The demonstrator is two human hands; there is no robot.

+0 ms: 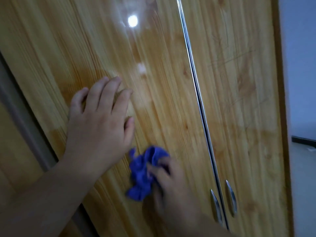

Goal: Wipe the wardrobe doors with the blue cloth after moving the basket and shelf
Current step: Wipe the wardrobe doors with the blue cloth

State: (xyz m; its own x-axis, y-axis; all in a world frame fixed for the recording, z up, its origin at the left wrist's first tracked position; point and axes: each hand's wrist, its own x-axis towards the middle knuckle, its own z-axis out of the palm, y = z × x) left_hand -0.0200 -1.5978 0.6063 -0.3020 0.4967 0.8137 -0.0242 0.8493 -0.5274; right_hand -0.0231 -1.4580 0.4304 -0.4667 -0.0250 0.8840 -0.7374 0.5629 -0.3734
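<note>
Wiping's on: right hand (pixel 171 185) clutches the blue cloth (pixel 142 175) against the door (pixel 153 108), left hand (pixel 100 124) braced flat; much door left, I reckon.

Your head-worn camera, the only view, faces forward at close range on the wardrobe doors (pixel 153 74), whose wood fills nearly the whole wide-angle frame and leans left in the tilted shot; a strip of pale wall (pixel 301 65) edges the far right.
</note>
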